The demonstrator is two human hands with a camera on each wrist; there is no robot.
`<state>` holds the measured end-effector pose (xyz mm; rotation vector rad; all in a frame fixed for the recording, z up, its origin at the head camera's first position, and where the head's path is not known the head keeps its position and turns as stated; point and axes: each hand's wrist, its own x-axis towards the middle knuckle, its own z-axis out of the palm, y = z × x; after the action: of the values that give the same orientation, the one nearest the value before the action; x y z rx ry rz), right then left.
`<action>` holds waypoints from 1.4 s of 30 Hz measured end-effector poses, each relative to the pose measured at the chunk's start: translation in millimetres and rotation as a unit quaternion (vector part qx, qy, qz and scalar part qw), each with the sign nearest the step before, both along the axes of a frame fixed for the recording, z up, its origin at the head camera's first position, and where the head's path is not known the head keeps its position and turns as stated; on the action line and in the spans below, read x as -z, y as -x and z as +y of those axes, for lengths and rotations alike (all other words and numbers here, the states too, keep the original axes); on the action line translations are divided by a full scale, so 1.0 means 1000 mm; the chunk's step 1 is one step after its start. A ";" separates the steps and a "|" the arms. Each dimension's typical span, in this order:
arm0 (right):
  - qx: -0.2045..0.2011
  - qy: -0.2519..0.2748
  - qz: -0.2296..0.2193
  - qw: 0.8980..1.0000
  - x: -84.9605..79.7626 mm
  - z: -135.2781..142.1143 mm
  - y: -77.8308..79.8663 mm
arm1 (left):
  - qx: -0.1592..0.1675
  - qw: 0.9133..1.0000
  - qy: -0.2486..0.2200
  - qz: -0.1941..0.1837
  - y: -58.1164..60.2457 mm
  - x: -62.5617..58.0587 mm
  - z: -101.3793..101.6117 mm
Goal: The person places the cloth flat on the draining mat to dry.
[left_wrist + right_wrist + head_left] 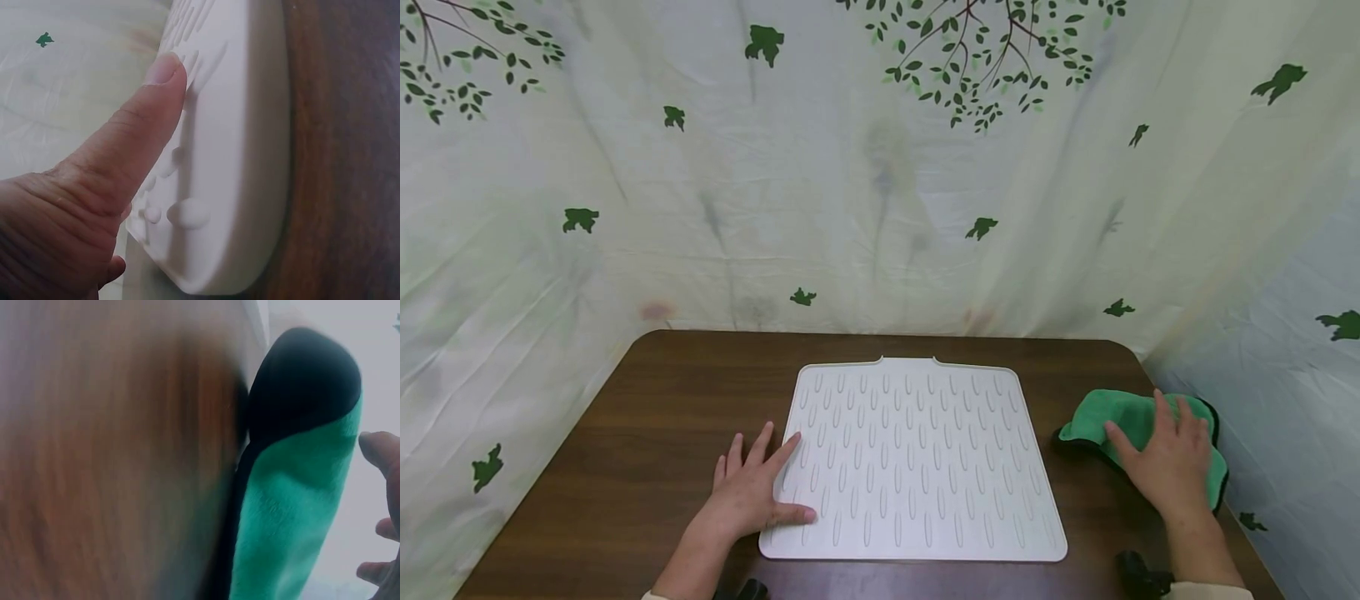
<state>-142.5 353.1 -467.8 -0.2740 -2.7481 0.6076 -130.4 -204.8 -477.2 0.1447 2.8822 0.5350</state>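
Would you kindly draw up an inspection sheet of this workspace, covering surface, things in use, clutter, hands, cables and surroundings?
Surface: brown wood-grain table.
Things in use: white board lying flat, ridges on top; green cloth with black edging, rumpled, to its right.
Clutter: nothing seen.
Hands: left hand at the board's left edge, thumb over its top; right hand over the cloth, contact unclear.
Cables: nothing seen.
Surroundings: pale leaf-print curtain behind the table.
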 end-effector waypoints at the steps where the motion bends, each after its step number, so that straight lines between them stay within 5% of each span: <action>1: 0.003 0.006 -0.003 1.000 0.001 0.002 0.000 | -0.001 1.000 -0.001 -0.003 0.000 0.000 0.000; 18: 0.019 0.089 -0.092 0.992 0.012 0.018 0.013 | -0.007 1.000 -0.010 -0.020 -0.001 0.001 0.001; 30: 0.019 0.088 -0.189 0.978 0.013 0.019 0.021 | -0.014 0.999 -0.012 -0.031 0.001 0.003 0.000; 42: -0.014 0.057 -0.212 0.976 0.011 0.023 0.022 | -0.020 0.999 -0.006 -0.037 0.000 -0.003 0.003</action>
<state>-164.8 376.2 -479.1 -0.4368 -3.1313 0.7965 -130.3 -201.7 -474.5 0.0685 2.8167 0.5521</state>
